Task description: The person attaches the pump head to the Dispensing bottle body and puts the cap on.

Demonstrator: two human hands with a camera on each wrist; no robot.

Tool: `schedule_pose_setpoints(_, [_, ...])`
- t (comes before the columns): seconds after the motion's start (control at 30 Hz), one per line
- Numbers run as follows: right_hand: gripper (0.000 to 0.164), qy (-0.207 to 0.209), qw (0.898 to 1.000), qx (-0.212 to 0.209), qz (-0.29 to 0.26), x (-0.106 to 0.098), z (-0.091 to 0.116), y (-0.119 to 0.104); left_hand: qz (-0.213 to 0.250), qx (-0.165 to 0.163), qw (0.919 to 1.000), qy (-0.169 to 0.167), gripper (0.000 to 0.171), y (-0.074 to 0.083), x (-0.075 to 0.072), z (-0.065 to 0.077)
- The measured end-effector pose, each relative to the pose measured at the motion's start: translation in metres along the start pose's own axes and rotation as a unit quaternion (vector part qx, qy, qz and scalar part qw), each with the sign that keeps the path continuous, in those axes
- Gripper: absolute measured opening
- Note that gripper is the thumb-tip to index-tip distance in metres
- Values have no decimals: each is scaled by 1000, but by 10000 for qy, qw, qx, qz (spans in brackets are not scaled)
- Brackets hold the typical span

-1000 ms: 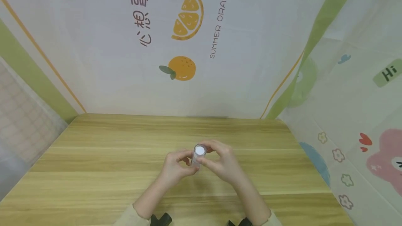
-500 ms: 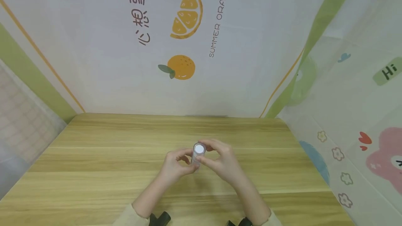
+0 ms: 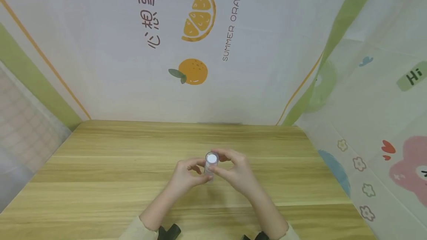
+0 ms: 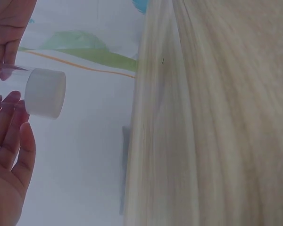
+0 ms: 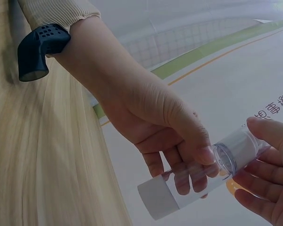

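Both hands hold one clear cylindrical bottle (image 3: 211,163) upright above the table, its white round top facing the head camera. My left hand (image 3: 186,175) grips the clear body low down, thumb on the near side. Higher up, my right hand (image 3: 237,167) pinches the clear upper part between thumb and fingers. In the right wrist view a white base (image 5: 158,197) closes the lower end, and a clear ring (image 5: 225,159) shows between the hands. The left wrist view shows the white base (image 4: 45,93) sticking out past the fingers. Part of the bottle's top is hidden by the right hand.
The wood-grain table (image 3: 133,147) spreads beneath both hands. A white cloth with orange prints (image 3: 193,72) hangs behind its far edge. Another printed cloth (image 3: 360,114) hangs on the right. A dark wrist-worn device (image 5: 42,49) sits at the left sleeve.
The hands and bottle stay almost in place, with the same grips. Only a tiny shift of the bottle and of the whole head view shows.
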State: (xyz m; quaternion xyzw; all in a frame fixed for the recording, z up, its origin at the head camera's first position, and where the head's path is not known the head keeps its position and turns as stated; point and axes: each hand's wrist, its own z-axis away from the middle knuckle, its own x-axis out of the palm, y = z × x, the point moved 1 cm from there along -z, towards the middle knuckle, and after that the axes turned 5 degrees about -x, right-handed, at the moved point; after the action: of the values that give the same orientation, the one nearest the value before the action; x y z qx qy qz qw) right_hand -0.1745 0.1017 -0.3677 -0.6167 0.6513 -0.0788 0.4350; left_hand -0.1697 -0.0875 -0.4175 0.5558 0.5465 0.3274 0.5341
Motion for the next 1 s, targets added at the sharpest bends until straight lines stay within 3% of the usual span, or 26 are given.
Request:
schedule_pose_setpoints(0.53, [42, -352, 9979, 527, 91, -1, 3, 5, -244, -13, 9991, -337, 40, -5, -2, -2])
schedule_pose_setpoints(1.0, [38, -854, 9940, 676, -96, -2, 4, 12, -605, 63, 9954, -746, 38, -13, -4, -4])
